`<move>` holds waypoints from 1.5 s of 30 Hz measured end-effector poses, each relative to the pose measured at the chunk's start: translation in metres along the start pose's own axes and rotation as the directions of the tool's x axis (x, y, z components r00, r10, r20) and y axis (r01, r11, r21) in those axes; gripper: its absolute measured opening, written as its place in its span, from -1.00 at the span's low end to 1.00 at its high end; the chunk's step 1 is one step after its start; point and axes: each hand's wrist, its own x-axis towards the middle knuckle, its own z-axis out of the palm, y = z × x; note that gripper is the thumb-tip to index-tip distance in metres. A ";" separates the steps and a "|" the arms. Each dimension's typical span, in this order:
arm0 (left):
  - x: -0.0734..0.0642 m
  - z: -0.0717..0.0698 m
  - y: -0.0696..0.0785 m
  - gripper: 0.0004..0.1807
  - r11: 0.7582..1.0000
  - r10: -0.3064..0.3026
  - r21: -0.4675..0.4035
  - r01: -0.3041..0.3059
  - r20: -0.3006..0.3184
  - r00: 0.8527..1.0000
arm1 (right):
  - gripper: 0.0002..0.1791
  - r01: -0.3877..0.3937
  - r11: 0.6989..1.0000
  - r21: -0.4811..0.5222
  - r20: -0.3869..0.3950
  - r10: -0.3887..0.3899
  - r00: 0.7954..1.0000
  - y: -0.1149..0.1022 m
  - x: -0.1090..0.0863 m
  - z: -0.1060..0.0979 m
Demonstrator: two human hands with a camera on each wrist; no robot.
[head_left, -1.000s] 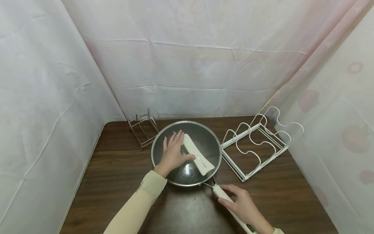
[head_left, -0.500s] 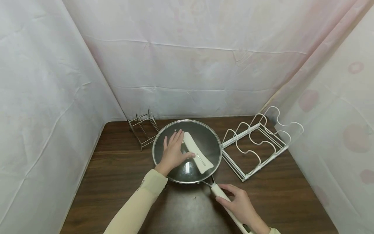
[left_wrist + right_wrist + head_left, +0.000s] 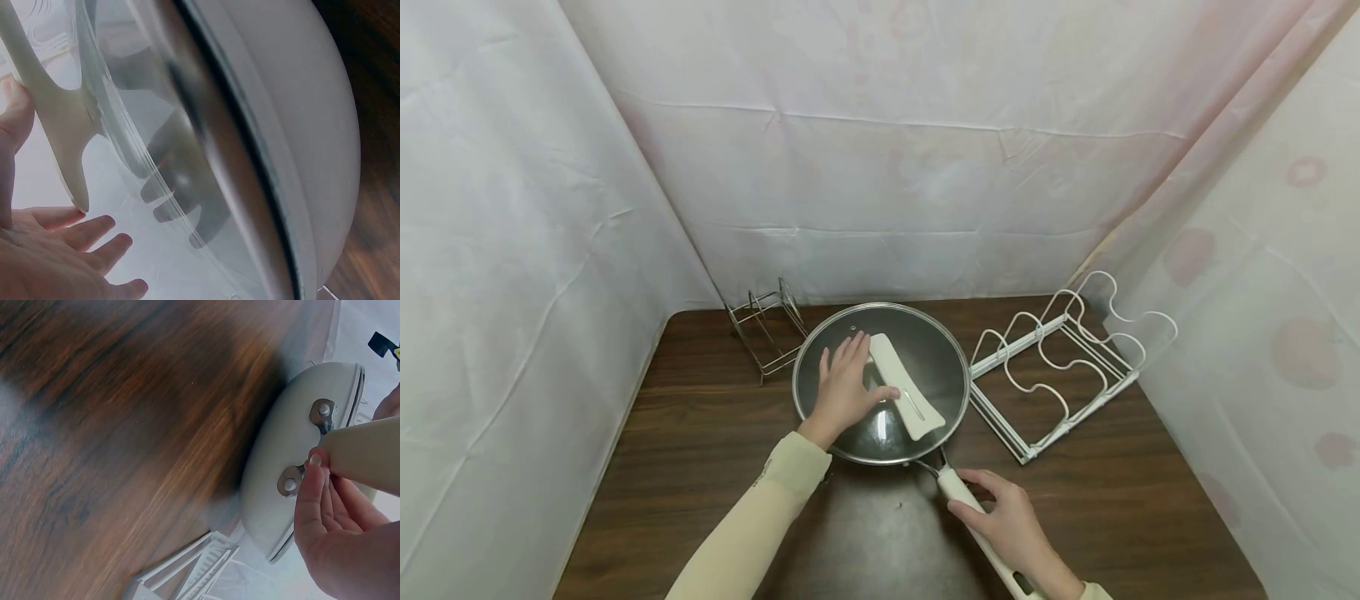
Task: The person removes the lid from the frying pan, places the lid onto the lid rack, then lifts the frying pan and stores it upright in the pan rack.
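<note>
A light-coloured wok (image 3: 275, 444) with a glass lid (image 3: 831, 333) stands on the table's far middle. Across the lid runs a long cream lid handle (image 3: 904, 387). My left hand (image 3: 844, 392) lies over the lid with spread, fairly straight fingers. Its thumb and index fingertip touch one edge of the lid handle (image 3: 65, 119). A cream wok handle (image 3: 958, 493) points towards the front right. My right hand (image 3: 1011, 517) holds it near the metal bracket (image 3: 325, 412), thumb on one side and fingers on the other.
A small metal wire rack (image 3: 767, 329) stands close to the wok's left side. Right of the wok, a white rack (image 3: 1030, 446) with wavy dividers lies on the brown wooden table (image 3: 1112, 525). Pale curtains (image 3: 887, 167) enclose the back and both sides.
The wok and its lid have shifted slightly away from me, its handle swinging a little left. Both hands keep their contact, and the right hand has moved slightly left with the handle.
</note>
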 end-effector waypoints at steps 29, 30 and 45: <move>-0.021 0.035 0.052 0.59 0.990 -0.129 -0.060 0.124 -0.092 0.987 | -0.57 -0.127 0.992 0.020 -0.034 0.128 0.991 -0.009 -0.006 0.013; -0.022 0.037 0.053 0.60 0.989 -0.135 -0.068 0.129 -0.092 0.987 | -0.57 -0.128 0.992 0.019 -0.034 0.128 0.991 -0.009 -0.006 0.013; -0.018 0.041 0.052 0.58 0.983 -0.150 -0.122 0.140 -0.082 0.985 | -0.58 -0.124 0.992 0.037 -0.038 0.125 0.991 -0.011 -0.006 0.015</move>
